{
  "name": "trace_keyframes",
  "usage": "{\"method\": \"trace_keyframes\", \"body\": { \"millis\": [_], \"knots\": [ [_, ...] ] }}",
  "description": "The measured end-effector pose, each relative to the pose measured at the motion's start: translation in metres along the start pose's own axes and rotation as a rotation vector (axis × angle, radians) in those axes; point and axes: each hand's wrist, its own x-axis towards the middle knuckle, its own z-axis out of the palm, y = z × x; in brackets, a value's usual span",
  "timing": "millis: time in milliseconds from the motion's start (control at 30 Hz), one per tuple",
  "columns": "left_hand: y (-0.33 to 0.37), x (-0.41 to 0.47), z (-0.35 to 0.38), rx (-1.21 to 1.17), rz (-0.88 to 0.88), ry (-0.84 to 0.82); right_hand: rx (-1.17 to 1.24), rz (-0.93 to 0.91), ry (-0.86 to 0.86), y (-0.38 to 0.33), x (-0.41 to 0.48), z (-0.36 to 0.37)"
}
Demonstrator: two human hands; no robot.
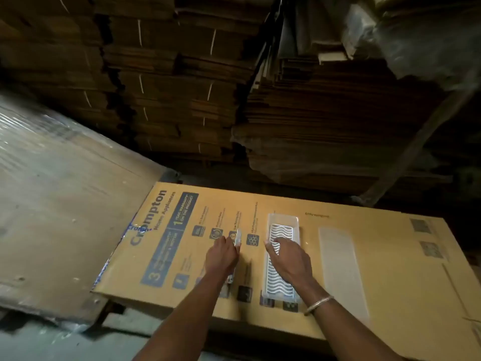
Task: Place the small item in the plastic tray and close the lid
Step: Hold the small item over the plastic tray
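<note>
A long clear plastic tray (283, 220) with a white wavy insert lies on a printed cardboard box (338, 295). My right hand (289, 259) rests on the tray's middle, fingers spread over the insert. To the left, my left hand (221, 255) grips a slim, pale elongated item (237, 237) that sticks out past my fingers, just above the box. The translucent lid (341, 269) lies flat on the box, to the right of the tray.
Tall stacks of flattened cardboard (182, 87) rise behind the box. A plastic-wrapped board (52, 191) slopes on the left. A grey floor (52, 342) shows below the box's near edge.
</note>
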Motion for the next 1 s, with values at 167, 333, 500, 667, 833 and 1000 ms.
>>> {"method": "trace_keyframes", "body": {
  "millis": [167, 333, 500, 667, 833, 1000],
  "knots": [
    [0.006, 0.008, 0.022, -0.066, -0.094, -0.161, 0.005, 0.02, -0.03, 0.007, -0.009, 0.018],
    [0.011, 0.023, 0.041, -0.075, -0.125, -0.113, -0.006, 0.033, -0.044, 0.01, -0.006, 0.024],
    [0.013, 0.03, 0.051, -0.188, -0.227, -0.094, -0.001, 0.043, -0.035, 0.01, -0.001, 0.025],
    [0.006, 0.039, 0.063, -0.33, -0.294, -0.147, 0.015, 0.041, -0.025, 0.013, 0.003, 0.026],
    [0.001, 0.035, 0.058, -0.604, -0.319, -0.122, 0.02, 0.037, -0.025, 0.015, 0.007, 0.025],
    [0.003, 0.024, 0.03, -1.263, -0.258, -0.062, 0.05, 0.043, -0.019, 0.018, 0.011, 0.02]
  ]
}}
